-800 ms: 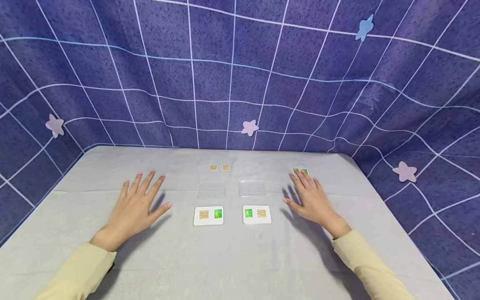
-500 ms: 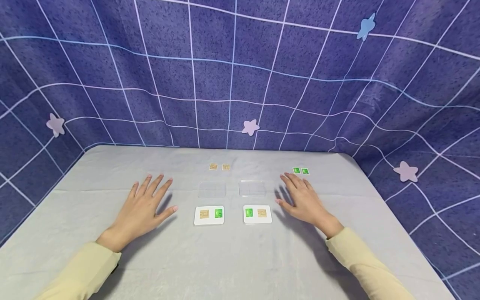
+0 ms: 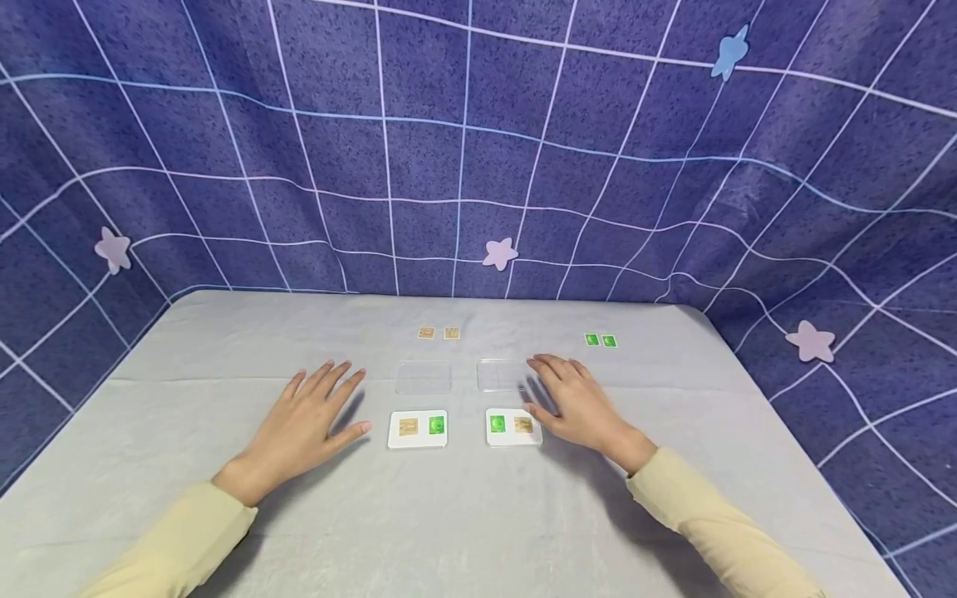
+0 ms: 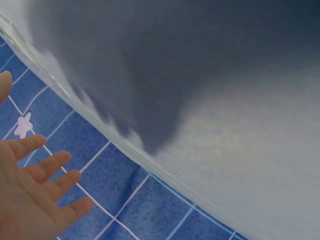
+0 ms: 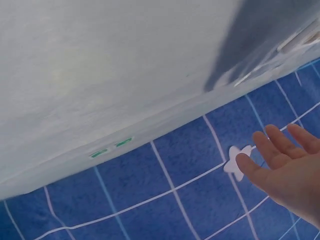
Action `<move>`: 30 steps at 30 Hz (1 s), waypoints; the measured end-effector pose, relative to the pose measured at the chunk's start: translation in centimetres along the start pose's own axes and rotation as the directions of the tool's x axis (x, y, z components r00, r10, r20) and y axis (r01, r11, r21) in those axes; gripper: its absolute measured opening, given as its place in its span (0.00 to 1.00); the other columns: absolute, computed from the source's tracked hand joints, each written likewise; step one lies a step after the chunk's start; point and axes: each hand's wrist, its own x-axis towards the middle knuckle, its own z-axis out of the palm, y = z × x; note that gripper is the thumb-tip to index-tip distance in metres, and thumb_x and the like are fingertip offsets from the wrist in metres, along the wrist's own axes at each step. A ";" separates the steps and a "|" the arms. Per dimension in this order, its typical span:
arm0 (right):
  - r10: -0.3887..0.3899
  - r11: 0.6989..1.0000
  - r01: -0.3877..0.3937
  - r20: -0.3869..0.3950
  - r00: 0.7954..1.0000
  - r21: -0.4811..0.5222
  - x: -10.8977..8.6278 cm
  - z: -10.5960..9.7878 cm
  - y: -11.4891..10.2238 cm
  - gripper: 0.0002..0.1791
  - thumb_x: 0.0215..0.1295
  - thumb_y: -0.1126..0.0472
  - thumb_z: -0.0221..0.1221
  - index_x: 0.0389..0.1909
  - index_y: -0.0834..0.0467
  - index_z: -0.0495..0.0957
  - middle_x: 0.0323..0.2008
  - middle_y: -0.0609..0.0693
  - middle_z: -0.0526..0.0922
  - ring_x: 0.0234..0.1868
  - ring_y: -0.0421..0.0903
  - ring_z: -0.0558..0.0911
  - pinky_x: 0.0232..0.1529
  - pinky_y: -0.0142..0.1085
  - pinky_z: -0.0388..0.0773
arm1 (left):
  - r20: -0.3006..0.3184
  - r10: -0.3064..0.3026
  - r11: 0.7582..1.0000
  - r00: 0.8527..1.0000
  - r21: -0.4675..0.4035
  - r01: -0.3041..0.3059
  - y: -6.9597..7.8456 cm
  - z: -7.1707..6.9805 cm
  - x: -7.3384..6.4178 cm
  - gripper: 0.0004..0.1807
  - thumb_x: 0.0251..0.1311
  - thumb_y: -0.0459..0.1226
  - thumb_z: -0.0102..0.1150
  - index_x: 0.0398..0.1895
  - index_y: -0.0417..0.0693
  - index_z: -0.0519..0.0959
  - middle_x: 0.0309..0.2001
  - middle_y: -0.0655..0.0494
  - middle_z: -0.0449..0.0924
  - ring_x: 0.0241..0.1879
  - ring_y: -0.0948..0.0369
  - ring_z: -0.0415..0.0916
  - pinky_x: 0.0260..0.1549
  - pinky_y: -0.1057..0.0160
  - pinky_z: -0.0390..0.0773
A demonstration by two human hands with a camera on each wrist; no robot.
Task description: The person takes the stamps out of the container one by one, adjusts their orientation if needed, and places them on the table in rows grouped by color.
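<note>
My left hand (image 3: 306, 423) hovers over the table left of a white tray (image 3: 417, 441), fingers spread and holding nothing. That tray bears a tan stamp (image 3: 408, 427) and a green stamp (image 3: 437, 425). On the other side, my right hand (image 3: 579, 404) reaches over the right end of a second white tray (image 3: 504, 439), its fingers extended and nothing in them. A green stamp (image 3: 497, 423) and a partly covered tan stamp (image 3: 521, 424) lie on this second tray. Behind the trays are two clear plastic lids (image 3: 424, 378), the right lid (image 3: 499, 376) partly overlapped by my right fingertips.
Two loose tan stamps (image 3: 452, 333) lie at the back middle of the grey-covered table (image 3: 449, 531). Two loose green stamps (image 3: 601, 340) sit at the back right. A blue gridded curtain (image 3: 314, 149) with stars hangs behind and beside the table.
Both hands have moved inward toward the trays. My right hand has uncovered the back-right green stamps and now overlaps the right tray and lid. Trays, lids and stamps stay put.
</note>
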 end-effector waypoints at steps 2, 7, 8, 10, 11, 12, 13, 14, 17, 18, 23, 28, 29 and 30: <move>-0.015 1.000 0.015 -0.003 1.000 0.000 0.2 0.1 -0.4 0.34 0.56 0.47 0.59 0.61 0.60 0.65 0.58 0.57 0.71 0.61 0.52 0.69 0.62 0.52 0.60 | 0.005 0.011 1.000 1.000 -0.006 -0.011 0.1 0.1 0.1 0.40 0.51 0.59 0.57 0.63 0.46 0.65 0.61 0.42 0.66 0.62 0.43 0.61 0.58 0.39 0.56; -0.055 0.998 0.055 -0.013 0.998 0.006 0.7 0.3 -1.3 0.32 0.56 0.49 0.59 0.58 0.61 0.68 0.56 0.56 0.73 0.58 0.52 0.71 0.62 0.49 0.62 | 0.018 0.041 0.999 0.999 -0.018 -0.041 0.5 0.4 0.2 0.39 0.51 0.59 0.56 0.62 0.45 0.66 0.59 0.43 0.69 0.60 0.44 0.63 0.59 0.41 0.57; -0.064 0.998 0.064 -0.017 0.998 0.008 0.8 0.3 -1.5 0.31 0.56 0.49 0.60 0.58 0.61 0.68 0.55 0.55 0.73 0.58 0.51 0.72 0.61 0.49 0.62 | 0.017 0.049 0.999 0.999 -0.018 -0.049 0.6 0.4 0.2 0.39 0.51 0.59 0.56 0.62 0.45 0.66 0.58 0.43 0.70 0.60 0.44 0.64 0.59 0.41 0.57; -0.079 0.997 0.079 -0.020 0.997 0.008 0.9 0.4 -1.8 0.30 0.56 0.50 0.60 0.57 0.61 0.69 0.54 0.55 0.74 0.57 0.51 0.72 0.61 0.47 0.63 | 0.009 0.067 0.998 0.998 -0.019 -0.066 0.8 0.5 0.2 0.39 0.51 0.58 0.57 0.61 0.44 0.67 0.57 0.43 0.71 0.59 0.44 0.65 0.58 0.41 0.58; -0.088 0.996 0.088 -0.023 0.996 0.009 1.0 0.5 -2.0 0.30 0.55 0.50 0.60 0.56 0.61 0.69 0.54 0.55 0.74 0.56 0.51 0.73 0.60 0.47 0.64 | 0.005 0.076 0.997 0.997 -0.019 -0.076 0.9 0.6 0.3 0.39 0.50 0.58 0.58 0.61 0.44 0.67 0.56 0.44 0.71 0.58 0.45 0.66 0.58 0.42 0.59; -0.097 0.995 0.098 -0.027 0.995 0.010 1.1 0.5 -2.2 0.29 0.55 0.51 0.61 0.55 0.61 0.70 0.53 0.55 0.75 0.55 0.51 0.73 0.60 0.46 0.65 | 0.003 0.084 0.996 0.996 -0.018 -0.084 1.0 0.6 0.3 0.39 0.50 0.58 0.58 0.60 0.43 0.67 0.56 0.44 0.71 0.58 0.45 0.66 0.58 0.42 0.59; -0.107 0.994 0.108 -0.030 0.994 0.011 1.2 0.6 -2.4 0.29 0.55 0.51 0.61 0.55 0.61 0.70 0.52 0.55 0.75 0.55 0.51 0.74 0.59 0.45 0.65 | 0.003 0.092 0.996 0.996 -0.018 -0.092 1.1 0.6 0.3 0.39 0.50 0.57 0.59 0.60 0.43 0.68 0.56 0.44 0.72 0.58 0.45 0.66 0.57 0.43 0.60; -0.118 0.993 0.118 -0.034 0.992 0.010 1.3 0.7 -2.6 0.28 0.55 0.52 0.62 0.54 0.61 0.71 0.51 0.55 0.76 0.54 0.51 0.74 0.59 0.45 0.66 | 0.001 0.099 0.995 0.995 -0.019 -0.099 1.2 0.6 0.3 0.39 0.50 0.57 0.59 0.60 0.43 0.68 0.56 0.45 0.72 0.57 0.46 0.67 0.57 0.43 0.61; -0.150 0.989 0.150 -0.044 0.988 0.008 1.5 0.9 -3.2 0.27 0.54 0.52 0.62 0.53 0.61 0.72 0.50 0.54 0.77 0.53 0.51 0.75 0.58 0.44 0.67 | 0.003 0.120 0.992 0.993 -0.023 -0.120 1.5 0.7 0.5 0.38 0.50 0.57 0.59 0.59 0.43 0.69 0.55 0.46 0.72 0.56 0.47 0.68 0.56 0.45 0.63; -0.159 0.987 0.160 -0.047 0.986 0.006 1.6 1.0 -3.4 0.26 0.54 0.53 0.62 0.52 0.61 0.72 0.49 0.54 0.77 0.52 0.50 0.75 0.58 0.44 0.67 | 0.005 0.127 0.992 0.992 -0.024 -0.127 1.6 0.7 0.5 0.38 0.50 0.57 0.59 0.59 0.43 0.69 0.55 0.46 0.73 0.56 0.47 0.68 0.56 0.45 0.63; -0.197 0.980 0.197 -0.037 0.980 0.006 2.0 1.5 -4.3 0.25 0.54 0.54 0.62 0.52 0.60 0.73 0.48 0.52 0.77 0.51 0.49 0.76 0.57 0.43 0.68 | 0.012 0.154 0.988 0.988 -0.032 -0.154 1.9 1.0 0.6 0.37 0.49 0.58 0.59 0.58 0.43 0.70 0.52 0.47 0.74 0.54 0.49 0.70 0.55 0.47 0.66; -0.207 0.978 0.207 -0.004 0.978 0.027 2.3 2.0 -5.1 0.24 0.54 0.54 0.62 0.51 0.59 0.73 0.47 0.49 0.77 0.50 0.47 0.76 0.56 0.42 0.68 | 0.038 0.157 0.987 0.987 -0.051 -0.155 2.2 1.2 0.7 0.37 0.50 0.58 0.59 0.57 0.42 0.70 0.52 0.46 0.74 0.53 0.49 0.71 0.54 0.47 0.66; -0.208 0.978 0.208 0.004 0.978 0.029 2.4 2.0 -5.3 0.23 0.54 0.54 0.62 0.50 0.59 0.73 0.47 0.49 0.77 0.49 0.46 0.76 0.56 0.41 0.69 | 0.044 0.157 0.986 0.987 -0.056 -0.155 2.3 1.2 0.7 0.37 0.50 0.58 0.59 0.57 0.42 0.70 0.52 0.46 0.74 0.53 0.49 0.71 0.54 0.47 0.66; -0.211 0.977 0.211 0.011 0.977 0.034 2.4 2.1 -5.4 0.23 0.54 0.54 0.62 0.50 0.59 0.73 0.46 0.49 0.77 0.49 0.46 0.76 0.55 0.41 0.69 | 0.050 0.158 0.986 0.986 -0.060 -0.155 2.4 1.2 0.7 0.37 0.50 0.58 0.59 0.57 0.42 0.70 0.52 0.46 0.74 0.53 0.49 0.71 0.54 0.47 0.67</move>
